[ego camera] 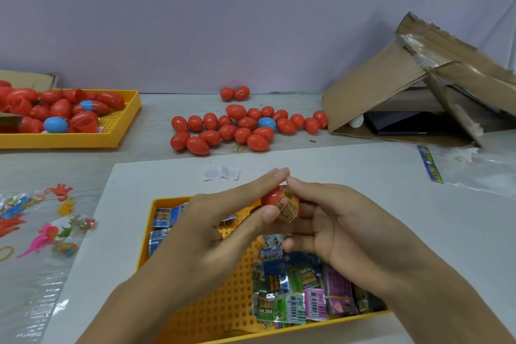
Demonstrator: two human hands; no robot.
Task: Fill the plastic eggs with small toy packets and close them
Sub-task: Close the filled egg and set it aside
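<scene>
Between both hands sits a red plastic egg half [272, 198] with an orange toy packet [289, 208] sticking out of its open end. My left hand [223, 220] holds the red half between thumb and fingers. My right hand [329, 220] cups the packet side, fingertips on top of it. Beneath them lies a yellow perforated tray [220, 296] holding several small toy packets [296, 293]. A pile of closed red eggs [245, 128], one of them blue [267, 123], lies at the back of the table.
A second yellow tray [122, 123] at the back left holds open red and blue egg halves. Loose rubbery toys in plastic [50, 226] lie at the left. A collapsed cardboard box [405, 92] stands at the back right, a plastic bag [474, 170] beside it.
</scene>
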